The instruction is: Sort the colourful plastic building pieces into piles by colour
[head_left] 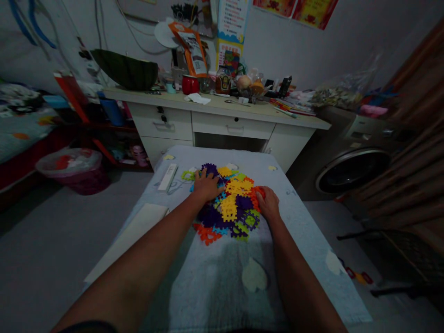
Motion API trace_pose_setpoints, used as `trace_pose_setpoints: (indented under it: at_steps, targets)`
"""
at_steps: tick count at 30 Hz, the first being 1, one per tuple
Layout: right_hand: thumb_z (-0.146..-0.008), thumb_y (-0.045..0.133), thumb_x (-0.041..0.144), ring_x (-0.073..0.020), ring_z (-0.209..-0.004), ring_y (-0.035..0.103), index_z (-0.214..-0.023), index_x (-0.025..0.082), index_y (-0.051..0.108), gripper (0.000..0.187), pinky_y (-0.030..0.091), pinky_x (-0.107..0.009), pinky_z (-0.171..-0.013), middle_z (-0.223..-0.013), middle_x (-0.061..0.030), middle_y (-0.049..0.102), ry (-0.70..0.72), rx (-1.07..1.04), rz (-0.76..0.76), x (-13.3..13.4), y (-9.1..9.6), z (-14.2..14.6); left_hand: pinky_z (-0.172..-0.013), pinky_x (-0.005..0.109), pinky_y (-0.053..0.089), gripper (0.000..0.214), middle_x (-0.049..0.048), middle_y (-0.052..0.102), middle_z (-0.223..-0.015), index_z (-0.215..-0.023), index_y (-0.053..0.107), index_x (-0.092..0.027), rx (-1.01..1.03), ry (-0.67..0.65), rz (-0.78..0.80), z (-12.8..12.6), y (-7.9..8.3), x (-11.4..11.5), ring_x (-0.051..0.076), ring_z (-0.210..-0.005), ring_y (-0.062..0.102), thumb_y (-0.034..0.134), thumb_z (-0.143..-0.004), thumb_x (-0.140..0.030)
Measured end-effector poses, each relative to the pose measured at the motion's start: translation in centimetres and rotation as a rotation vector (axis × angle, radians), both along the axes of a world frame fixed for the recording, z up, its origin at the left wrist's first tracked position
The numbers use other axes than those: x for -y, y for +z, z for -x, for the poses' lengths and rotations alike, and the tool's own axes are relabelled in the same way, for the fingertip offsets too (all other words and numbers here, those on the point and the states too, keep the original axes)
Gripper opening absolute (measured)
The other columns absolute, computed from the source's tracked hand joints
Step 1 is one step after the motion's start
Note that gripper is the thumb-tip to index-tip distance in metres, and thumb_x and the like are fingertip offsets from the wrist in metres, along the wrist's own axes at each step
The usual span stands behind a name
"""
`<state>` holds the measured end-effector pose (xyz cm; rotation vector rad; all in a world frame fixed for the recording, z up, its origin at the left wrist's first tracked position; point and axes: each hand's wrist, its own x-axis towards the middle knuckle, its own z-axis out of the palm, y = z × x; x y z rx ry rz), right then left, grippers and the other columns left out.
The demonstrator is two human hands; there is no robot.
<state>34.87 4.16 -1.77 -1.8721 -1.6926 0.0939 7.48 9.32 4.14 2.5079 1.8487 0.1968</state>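
Dim room; cluttered desk [222, 122], washing machine [350, 173] right, grey floor [52, 240].

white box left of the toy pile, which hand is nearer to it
Left. The left hand lies on the pile just right of the white box; the right hand sits on the pile's far side.

Heap of multicoloured interlocking plastic tiles [233, 203]; flat on pale cloth

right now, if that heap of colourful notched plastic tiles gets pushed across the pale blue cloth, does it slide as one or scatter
Probably scatters: the heap of colourful notched plastic tiles lies loose at mixed angles, not interlocked. The tiles look thin, flat and stiff, so likely light, unlikely to roll. Notched edges may snag on the pale blue cloth.
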Motion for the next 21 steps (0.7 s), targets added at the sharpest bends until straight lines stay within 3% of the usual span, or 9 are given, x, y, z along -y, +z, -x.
trace_pose_setpoints:
  at_steps: [5, 10, 13, 16, 21]
  targets:
    - [-0.095, 0.042, 0.042, -0.0255, -0.119, 0.054, -0.121, 0.019, 0.061, 0.040, 0.034, -0.042, -0.104, -0.126, -0.0114, 0.063, 0.027, 0.003, -0.004, 0.1, 0.2, 0.0, -0.111, 0.062, 0.018, 0.058, 0.0150, 0.066, -0.124, -0.116, 0.071, -0.020, -0.021, 0.071, -0.038, 1.1, 0.6, 1.6, 0.041, -0.131, 0.042, 0.039, -0.091, -0.062]
    - [-0.095, 0.042, 0.041, -0.0254, -0.119, 0.054, -0.122, 0.018, 0.061, 0.040, 0.034, -0.041, -0.104, -0.127, -0.0127, 0.062, 0.021, 0.012, -0.014, 0.1, 0.1, 0.1, -0.113, 0.061, 0.015, 0.041, 0.0120, 0.069, -0.115, -0.101, 0.075, -0.023, 0.013, -0.081, -0.160, -0.1, 1.0, 1.8, 0.033, -0.119, 0.051, 0.042, -0.094, -0.047]
    - [-0.095, 0.040, 0.041, -0.0257, -0.120, 0.053, -0.122, 0.019, 0.061, 0.040, 0.035, -0.042, -0.103, -0.128, -0.0128, 0.062, 0.018, 0.017, -0.021, 0.1, 0.0, 0.1, -0.113, 0.053, 0.023, 0.038, 0.0103, 0.063, -0.129, -0.117, 0.068, -0.025, 0.052, -0.203, -0.169, -1.8, 0.8, 0.5, 0.029, -0.128, 0.046, 0.042, -0.094, -0.039]
    - [-0.096, 0.040, 0.042, -0.0254, -0.119, 0.053, -0.122, 0.019, 0.061, 0.041, 0.035, -0.042, -0.103, -0.128, -0.0123, 0.062, 0.023, 0.013, -0.025, 0.2, 0.0, 0.1, -0.115, 0.050, 0.023, 0.047, 0.0077, 0.047, -0.150, -0.135, 0.056, -0.029, 0.037, -0.265, -0.044, -3.1, 0.4, -1.0, 0.028, -0.142, 0.033, 0.041, -0.095, -0.046]
    - [-0.095, 0.041, 0.041, -0.0249, -0.119, 0.054, -0.121, 0.018, 0.062, 0.041, 0.034, -0.041, -0.104, -0.127, -0.0119, 0.063, 0.016, -0.006, -0.020, 0.2, 0.2, 0.1, -0.114, 0.065, 0.012, 0.064, 0.0153, 0.052, -0.145, -0.141, 0.052, -0.024, -0.027, -0.036, 0.092, -3.1, 0.4, -2.2, 0.038, -0.140, 0.036, 0.030, -0.093, -0.062]
